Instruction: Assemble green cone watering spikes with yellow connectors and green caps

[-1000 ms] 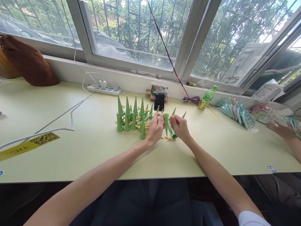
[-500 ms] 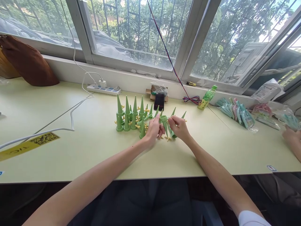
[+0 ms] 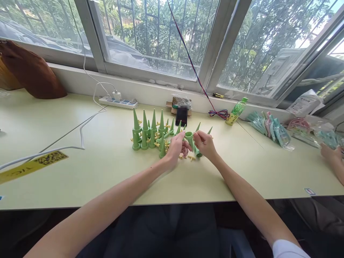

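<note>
1. Two bare hands meet over the pale yellow-green, smooth-topped counter, nearer the person than the black, flat, rectangular smartphone and a little to its right; between them is one green, hollow, plastic-looking cone.

2. Within the last second this cone has tipped: it showed side-on with its point down, and now its round open mouth turns up toward the viewer. The left fingers, earlier curled in, now spread lower along it. In my judgement this brings the mouth and flank within easier reach of the right fingertips, as if the cone is being turned for close work on its side.

3. The left hand has its grip on the cone, thumb up by the rim and fingers loosely beneath.

4. The right hand keeps its grip pinched together against the cone's right side; whether a small piece sits between the fingertips, I cannot tell.

5. The cone looks matt and evenly green, with a thick circular lip and a dark hollow inside; its tip is hidden by the fingers.

6. Left of the smartphone and nearer the person stand similar green, pointed, plastic-looking cones, with small yellow pieces among them. Straight nearer from the smartphone, slightly right, a small yellow, T-shaped, plastic-looking piece lies on the counter.
</note>
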### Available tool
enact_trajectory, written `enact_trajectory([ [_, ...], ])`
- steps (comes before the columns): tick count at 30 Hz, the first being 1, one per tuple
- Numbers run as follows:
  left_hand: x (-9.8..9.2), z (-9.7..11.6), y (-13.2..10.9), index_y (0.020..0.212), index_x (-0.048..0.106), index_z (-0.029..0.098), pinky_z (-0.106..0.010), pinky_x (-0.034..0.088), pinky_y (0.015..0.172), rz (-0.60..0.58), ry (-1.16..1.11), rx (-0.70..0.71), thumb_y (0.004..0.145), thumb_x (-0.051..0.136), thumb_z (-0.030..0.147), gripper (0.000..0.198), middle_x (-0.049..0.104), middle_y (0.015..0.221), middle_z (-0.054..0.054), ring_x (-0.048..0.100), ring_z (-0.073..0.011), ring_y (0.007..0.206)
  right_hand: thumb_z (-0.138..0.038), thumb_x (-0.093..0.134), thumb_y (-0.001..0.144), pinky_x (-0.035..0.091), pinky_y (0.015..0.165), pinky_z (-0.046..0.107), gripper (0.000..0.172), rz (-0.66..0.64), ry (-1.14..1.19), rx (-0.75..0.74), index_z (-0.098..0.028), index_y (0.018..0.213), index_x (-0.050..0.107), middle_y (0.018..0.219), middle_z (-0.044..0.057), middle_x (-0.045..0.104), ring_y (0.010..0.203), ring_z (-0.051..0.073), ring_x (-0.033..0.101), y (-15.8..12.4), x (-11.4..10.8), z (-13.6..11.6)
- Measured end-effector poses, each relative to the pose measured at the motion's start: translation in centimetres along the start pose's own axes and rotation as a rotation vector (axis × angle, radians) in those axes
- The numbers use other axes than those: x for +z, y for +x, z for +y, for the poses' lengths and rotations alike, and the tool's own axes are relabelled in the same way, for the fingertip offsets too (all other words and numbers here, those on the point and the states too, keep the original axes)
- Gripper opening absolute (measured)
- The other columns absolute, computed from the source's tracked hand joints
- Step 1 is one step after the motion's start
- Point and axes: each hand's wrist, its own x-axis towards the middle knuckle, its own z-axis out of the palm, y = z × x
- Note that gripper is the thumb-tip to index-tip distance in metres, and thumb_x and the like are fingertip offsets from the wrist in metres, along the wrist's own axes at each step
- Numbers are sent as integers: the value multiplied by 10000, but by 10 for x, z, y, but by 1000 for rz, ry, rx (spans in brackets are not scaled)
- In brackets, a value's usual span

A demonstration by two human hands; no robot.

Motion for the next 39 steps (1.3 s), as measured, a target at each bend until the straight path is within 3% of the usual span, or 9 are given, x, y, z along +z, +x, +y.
enact_trajectory([
  [17, 2, 1, -3, 811, 443, 209, -232, 344, 344, 13, -2, 22, 866, 493, 644, 441, 658, 597, -29, 499, -116, 357, -596, 440, 960, 295, 465, 246, 491, 10, 4, 23, -218, 650, 405, 510, -44, 387, 475, 101, 353, 1, 0, -1],
  [31, 4, 4, -5, 808, 430, 213, -217, 341, 332, 29, -20, 43, 884, 537, 553, 364, 648, 601, -3, 479, -102, 345, -601, 435, 961, 289, 464, 250, 501, 7, 0, 25, -219, 639, 401, 491, -42, 393, 470, 106, 359, 0, -1, -3],
  [39, 3, 2, -3, 814, 473, 202, -222, 346, 340, 15, -21, 42, 861, 530, 633, 437, 644, 590, -20, 492, -106, 358, -619, 428, 956, 302, 463, 251, 500, 8, 2, 35, -223, 651, 404, 491, -43, 398, 466, 109, 365, 0, 1, -2],
])
